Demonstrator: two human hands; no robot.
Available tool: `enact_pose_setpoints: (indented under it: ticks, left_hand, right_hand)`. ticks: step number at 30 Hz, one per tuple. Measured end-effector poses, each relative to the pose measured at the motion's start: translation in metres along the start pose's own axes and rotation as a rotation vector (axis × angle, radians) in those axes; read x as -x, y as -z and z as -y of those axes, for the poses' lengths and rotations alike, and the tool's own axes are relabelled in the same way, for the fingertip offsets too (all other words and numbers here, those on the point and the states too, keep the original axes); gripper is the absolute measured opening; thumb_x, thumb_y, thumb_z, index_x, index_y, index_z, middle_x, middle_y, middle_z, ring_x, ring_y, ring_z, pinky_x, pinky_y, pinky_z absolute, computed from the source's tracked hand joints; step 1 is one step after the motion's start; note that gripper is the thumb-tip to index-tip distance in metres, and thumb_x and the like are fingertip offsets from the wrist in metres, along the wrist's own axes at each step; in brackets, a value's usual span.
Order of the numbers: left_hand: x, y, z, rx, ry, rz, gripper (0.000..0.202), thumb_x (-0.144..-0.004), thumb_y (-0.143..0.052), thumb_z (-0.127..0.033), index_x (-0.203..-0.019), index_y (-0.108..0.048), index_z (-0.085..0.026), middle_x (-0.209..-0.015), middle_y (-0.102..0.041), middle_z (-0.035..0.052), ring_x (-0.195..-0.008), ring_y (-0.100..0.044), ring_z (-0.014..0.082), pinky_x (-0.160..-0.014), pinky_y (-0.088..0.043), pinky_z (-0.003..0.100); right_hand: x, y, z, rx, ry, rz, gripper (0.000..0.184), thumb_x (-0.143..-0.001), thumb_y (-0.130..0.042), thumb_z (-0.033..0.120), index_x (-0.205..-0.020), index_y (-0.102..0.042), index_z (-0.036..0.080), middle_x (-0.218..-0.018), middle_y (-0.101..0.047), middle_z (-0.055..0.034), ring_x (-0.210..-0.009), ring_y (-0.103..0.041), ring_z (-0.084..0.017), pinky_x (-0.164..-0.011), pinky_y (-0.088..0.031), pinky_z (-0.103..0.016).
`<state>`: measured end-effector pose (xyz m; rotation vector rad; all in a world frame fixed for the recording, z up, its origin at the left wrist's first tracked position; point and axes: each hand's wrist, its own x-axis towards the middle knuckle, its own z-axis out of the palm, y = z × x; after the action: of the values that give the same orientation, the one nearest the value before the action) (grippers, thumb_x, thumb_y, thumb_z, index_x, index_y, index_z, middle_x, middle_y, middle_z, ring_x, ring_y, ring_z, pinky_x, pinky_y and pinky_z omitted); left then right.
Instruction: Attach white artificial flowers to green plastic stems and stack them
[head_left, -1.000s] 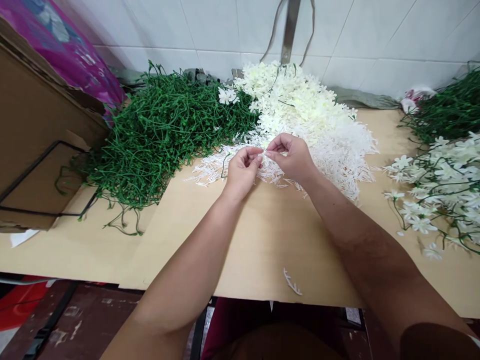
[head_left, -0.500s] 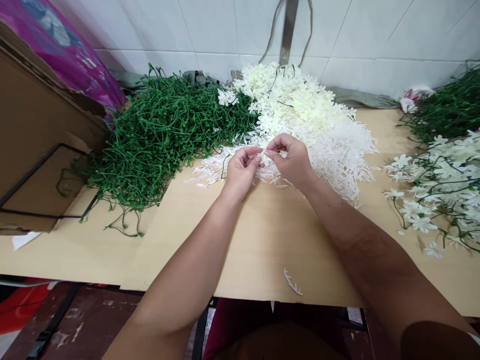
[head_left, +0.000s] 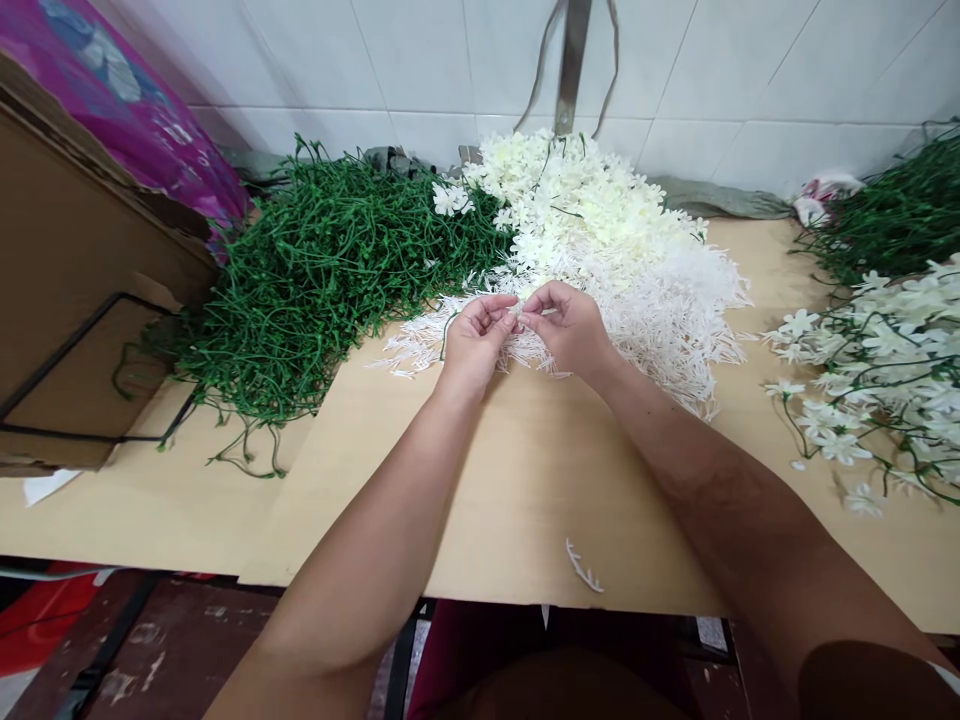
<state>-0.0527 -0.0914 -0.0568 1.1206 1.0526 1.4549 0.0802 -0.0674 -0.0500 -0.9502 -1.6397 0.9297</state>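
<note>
My left hand (head_left: 475,340) and my right hand (head_left: 567,328) meet fingertip to fingertip, both closed in a pinch on a small white artificial flower (head_left: 519,310). Fingers cover most of the flower. Just beyond them lies a heap of thin white branched plastic pieces (head_left: 660,320). Behind that rises a heap of cream-white flower heads (head_left: 592,200). To the left of my hands spreads a big tangle of green plastic stems (head_left: 352,255).
Assembled white flowers on stems (head_left: 892,370) lie at the right, with more green stems (head_left: 885,215) behind. A cardboard box (head_left: 82,260) and a black wire frame (head_left: 67,345) stand at left. One loose white sprig (head_left: 583,566) rests near the table's front edge.
Both hands have stayed together in nearly the same place, with the right hand's fingers drawn slightly lower and closer to the left. The heaps look the same.
</note>
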Motion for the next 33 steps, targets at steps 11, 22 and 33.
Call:
enact_pose_setpoints:
  ticks: [11,22,33]
  left_hand:
    - [-0.004,0.006,-0.003,-0.008,0.009,-0.035,0.02,-0.065,-0.073,-0.015,-0.081,-0.061,-0.02,-0.07,-0.06,-0.0017,-0.063,-0.058,0.0088,-0.061,-0.051,0.021]
    - [-0.002,0.004,-0.004,-0.023,0.103,0.022,0.018,-0.069,-0.075,-0.021,-0.072,-0.058,-0.018,-0.061,-0.061,-0.0027,-0.059,-0.06,0.01,-0.059,-0.048,0.022]
    - [-0.002,0.007,-0.003,0.057,0.124,0.02,0.018,-0.068,-0.076,-0.024,-0.076,-0.06,-0.02,-0.063,-0.06,-0.0028,-0.054,-0.055,0.0082,-0.053,-0.047,0.022]
  right_hand:
    - [-0.005,0.006,-0.004,-0.469,-0.255,0.01,0.053,-0.044,-0.087,0.052,-0.071,-0.055,0.019,-0.065,-0.058,0.0042,-0.063,-0.057,-0.009,-0.069,-0.055,-0.029]
    - [-0.006,0.002,-0.007,-0.379,-0.172,0.023,0.043,-0.055,-0.083,0.044,-0.072,-0.054,0.018,-0.065,-0.057,0.0031,-0.061,-0.055,-0.009,-0.062,-0.051,-0.026]
    - [0.002,0.002,0.01,-0.448,-0.32,0.236,0.053,-0.052,-0.085,0.051,-0.086,-0.057,0.021,-0.077,-0.063,0.0014,-0.071,-0.062,-0.012,-0.066,-0.056,-0.028]
